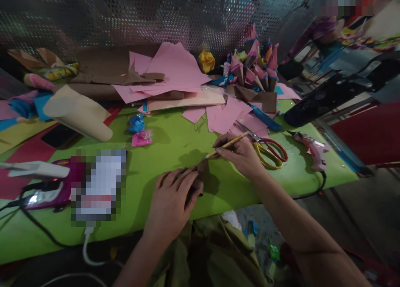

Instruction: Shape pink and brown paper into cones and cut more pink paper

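Observation:
My left hand (175, 191) is closed around a small brown paper cone (203, 169), most of it hidden by my fingers. Pinched in my right hand (239, 153) is a thin yellowish wooden pencil-like stick (229, 143). Its lower end meets or nearly meets the cone's upper edge; contact cannot be told for sure. Just right of my right hand lie scissors (268, 153) with one red and one yellow handle loop. Cut pink paper pieces (226, 114) lie beyond that hand.
A pink glue gun (314, 151) lies at the right, near a dark bottle (315, 99). Finished paper cones (250, 68) stand at the back. Pink sheets (175, 70), a blue foil lump (136, 123), a phone (101, 185) and a power strip (62, 187) occupy the left and back.

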`<state>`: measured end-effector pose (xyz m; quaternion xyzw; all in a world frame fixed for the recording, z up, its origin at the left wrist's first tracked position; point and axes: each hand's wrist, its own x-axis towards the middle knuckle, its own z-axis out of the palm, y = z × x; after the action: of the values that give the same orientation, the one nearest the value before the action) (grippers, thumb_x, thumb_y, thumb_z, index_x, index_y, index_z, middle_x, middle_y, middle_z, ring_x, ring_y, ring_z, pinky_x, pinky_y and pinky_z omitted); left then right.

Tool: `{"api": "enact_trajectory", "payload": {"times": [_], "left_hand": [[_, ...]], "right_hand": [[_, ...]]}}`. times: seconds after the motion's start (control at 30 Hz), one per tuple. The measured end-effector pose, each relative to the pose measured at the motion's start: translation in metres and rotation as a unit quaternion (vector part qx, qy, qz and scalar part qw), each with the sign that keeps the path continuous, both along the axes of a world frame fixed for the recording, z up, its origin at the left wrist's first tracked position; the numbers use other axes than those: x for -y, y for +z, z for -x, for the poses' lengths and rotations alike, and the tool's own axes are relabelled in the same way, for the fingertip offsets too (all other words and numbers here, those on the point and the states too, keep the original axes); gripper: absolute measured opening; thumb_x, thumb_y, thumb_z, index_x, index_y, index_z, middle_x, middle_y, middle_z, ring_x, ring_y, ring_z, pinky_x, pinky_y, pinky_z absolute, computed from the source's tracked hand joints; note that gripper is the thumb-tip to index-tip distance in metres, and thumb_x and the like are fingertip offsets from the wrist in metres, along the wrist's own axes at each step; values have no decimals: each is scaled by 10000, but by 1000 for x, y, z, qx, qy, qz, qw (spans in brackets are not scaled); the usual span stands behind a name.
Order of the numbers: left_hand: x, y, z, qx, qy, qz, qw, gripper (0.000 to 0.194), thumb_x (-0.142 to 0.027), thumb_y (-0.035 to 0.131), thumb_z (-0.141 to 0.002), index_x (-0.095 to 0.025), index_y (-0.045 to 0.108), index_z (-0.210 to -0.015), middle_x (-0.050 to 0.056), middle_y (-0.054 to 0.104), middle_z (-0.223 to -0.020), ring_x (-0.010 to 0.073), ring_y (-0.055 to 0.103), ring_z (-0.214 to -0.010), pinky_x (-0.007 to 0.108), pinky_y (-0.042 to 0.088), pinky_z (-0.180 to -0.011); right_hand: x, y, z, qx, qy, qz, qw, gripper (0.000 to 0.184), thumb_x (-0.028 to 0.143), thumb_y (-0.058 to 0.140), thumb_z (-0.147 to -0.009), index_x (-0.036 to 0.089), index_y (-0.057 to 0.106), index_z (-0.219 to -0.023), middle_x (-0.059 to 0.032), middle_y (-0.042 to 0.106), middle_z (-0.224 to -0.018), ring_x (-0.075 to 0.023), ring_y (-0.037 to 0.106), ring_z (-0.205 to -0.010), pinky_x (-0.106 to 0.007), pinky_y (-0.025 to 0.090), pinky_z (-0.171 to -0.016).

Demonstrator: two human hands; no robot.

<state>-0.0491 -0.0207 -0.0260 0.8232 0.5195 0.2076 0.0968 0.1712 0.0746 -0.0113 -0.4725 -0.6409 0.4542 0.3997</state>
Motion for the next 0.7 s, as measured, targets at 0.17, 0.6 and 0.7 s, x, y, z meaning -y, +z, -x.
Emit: {"api": "enact_trajectory", "payload": {"times": [0.17, 0.6, 0.7], "left_hand": [[0, 0, -1, -7, 4, -8, 1000, 325, -285, 495, -985, -220, 621, -1277, 106, 719, -1267, 301, 622, -1181, 516, 467, -999], [0, 5, -4, -8, 9, -17, 1000, 317, -279, 524, -973, -189, 572, -1274, 119, 736, -1198, 297, 640, -1136, 494, 489, -961], [0, 5, -4, -7, 10, -21, 1000, 325, -271, 533, -968, -184, 557, -1281, 115, 736, -1189, 292, 643, -1120, 486, 490, -954]], "right_hand": [[4, 0, 4, -14, 33, 26, 999, 152, 322, 675, -802, 183, 639, -851, -20, 657, -774, -171, 699, -711, -275, 540, -623], [9, 3, 6, -28, 77, 38, 996, 145, 318, 697, -820, 188, 646, -862, -26, 673, -790, -171, 696, -724, -287, 559, -644], [11, 4, 8, -32, 100, 43, 994, 133, 299, 690, -825, 183, 642, -868, -30, 694, -793, -172, 705, -732, -285, 560, -648]]}}
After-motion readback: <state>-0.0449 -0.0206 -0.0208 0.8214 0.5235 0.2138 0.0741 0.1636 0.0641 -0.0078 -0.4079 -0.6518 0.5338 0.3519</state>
